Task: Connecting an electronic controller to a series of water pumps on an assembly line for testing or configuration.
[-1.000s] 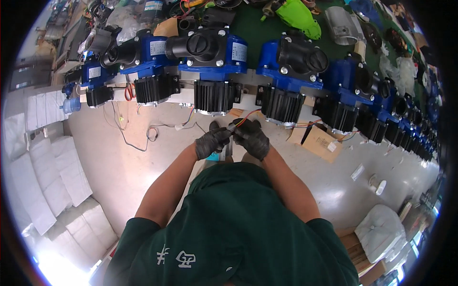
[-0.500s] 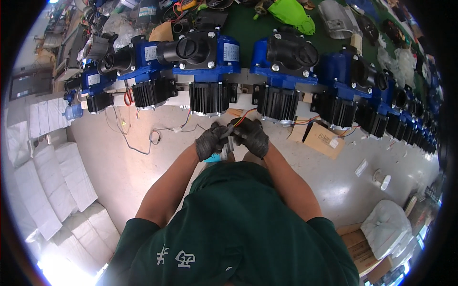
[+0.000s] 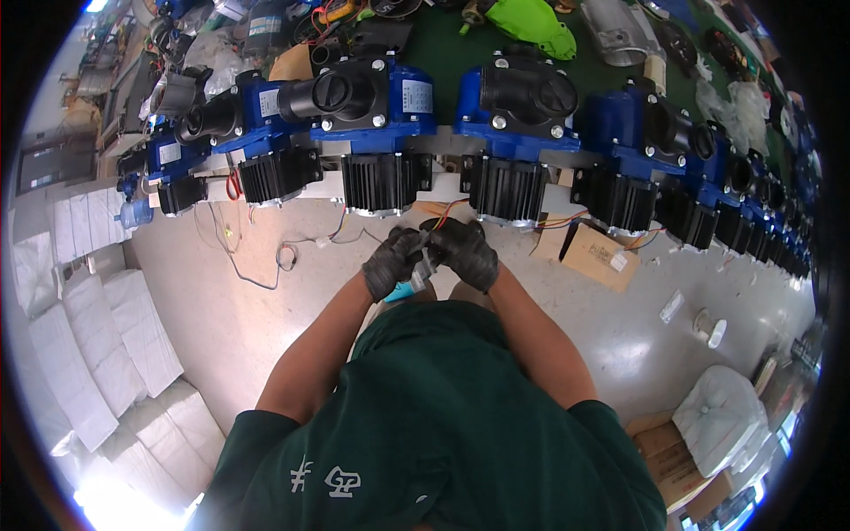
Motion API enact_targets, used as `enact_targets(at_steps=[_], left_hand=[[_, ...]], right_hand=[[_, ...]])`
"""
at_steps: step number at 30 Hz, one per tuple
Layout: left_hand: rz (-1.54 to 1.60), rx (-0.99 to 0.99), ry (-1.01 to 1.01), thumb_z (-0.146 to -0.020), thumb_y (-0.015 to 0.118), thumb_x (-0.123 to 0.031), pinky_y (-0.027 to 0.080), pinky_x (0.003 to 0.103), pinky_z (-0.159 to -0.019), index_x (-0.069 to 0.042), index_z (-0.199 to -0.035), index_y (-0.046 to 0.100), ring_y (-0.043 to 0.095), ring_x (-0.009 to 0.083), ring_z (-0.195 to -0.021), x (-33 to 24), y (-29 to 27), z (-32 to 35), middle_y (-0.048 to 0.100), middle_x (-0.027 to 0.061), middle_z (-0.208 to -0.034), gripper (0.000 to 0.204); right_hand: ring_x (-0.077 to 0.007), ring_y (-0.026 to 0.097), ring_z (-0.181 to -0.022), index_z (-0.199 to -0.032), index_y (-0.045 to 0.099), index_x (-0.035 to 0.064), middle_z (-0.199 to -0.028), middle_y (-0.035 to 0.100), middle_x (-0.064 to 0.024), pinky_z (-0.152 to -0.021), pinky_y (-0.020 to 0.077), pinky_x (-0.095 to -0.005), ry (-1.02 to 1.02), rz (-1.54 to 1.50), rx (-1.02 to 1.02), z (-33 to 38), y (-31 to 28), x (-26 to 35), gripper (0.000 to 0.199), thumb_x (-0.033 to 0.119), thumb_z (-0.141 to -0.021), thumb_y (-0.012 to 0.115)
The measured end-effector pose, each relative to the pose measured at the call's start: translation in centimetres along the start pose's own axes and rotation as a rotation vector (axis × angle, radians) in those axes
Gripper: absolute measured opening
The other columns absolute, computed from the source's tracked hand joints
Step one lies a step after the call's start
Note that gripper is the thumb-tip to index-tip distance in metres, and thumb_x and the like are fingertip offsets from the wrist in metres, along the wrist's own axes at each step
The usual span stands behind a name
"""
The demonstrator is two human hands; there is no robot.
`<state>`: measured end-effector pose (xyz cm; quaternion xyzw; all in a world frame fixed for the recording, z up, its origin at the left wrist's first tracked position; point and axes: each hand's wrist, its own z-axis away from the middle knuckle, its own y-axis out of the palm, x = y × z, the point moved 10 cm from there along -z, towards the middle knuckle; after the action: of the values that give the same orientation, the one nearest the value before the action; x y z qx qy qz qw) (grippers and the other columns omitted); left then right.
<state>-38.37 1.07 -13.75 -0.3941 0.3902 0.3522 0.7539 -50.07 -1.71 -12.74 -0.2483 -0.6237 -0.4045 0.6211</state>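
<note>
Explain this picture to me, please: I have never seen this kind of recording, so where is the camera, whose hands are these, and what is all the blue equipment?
The camera sits on the person's head and looks down through a fisheye lens, so straight edges bend near the rim. The dark green shirt at the bottom is the person's own, and both forearms reach up from it. The left hand and right hand wear dark gloves and meet close together, pinching thin coloured wires and a small part too tiny to identify. Ahead runs a bench edge carrying a row of blue pump-like units with black ribbed motors hanging toward the person. Below, on the pale floor, lie loose cables, a small cardboard box and stacked white bags at the left.
</note>
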Motion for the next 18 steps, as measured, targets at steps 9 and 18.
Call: enact_targets(at_steps=[9, 18], left_hand=[[0.048, 0.022, 0.133, -0.101, 0.055, -0.014, 0.044, 0.027, -0.102, -0.006, -0.143, 0.048, 0.055, 0.013, -0.116, 5.9, 2.1, 0.0, 0.06, 0.0073, -0.129, 0.043], [-0.526, -0.265, 0.415, -0.097, 0.057, -0.009, 0.049, 0.031, -0.094, -0.003, -0.126, 0.056, 0.059, 0.0198, -0.106, 1.3, 1.3, 1.2, 0.062, 0.0087, -0.112, 0.03]], right_hand=[[-0.0162, 0.067, -0.079, -0.106, 0.063, 0.0009, -0.089, 0.065, -0.0085, -0.068, 0.0548, -0.0301, 0.548, -0.357, -0.171, 1.4, 0.3, -4.8, 0.027, 0.027, -0.099, 0.059], [-0.0201, 0.067, -0.089, -0.105, 0.065, -0.0031, -0.097, 0.069, -0.0157, -0.081, 0.0551, -0.0314, 0.425, -0.095, -0.133, 0.5, -0.8, -2.8, 0.032, 0.028, -0.096, 0.066]])
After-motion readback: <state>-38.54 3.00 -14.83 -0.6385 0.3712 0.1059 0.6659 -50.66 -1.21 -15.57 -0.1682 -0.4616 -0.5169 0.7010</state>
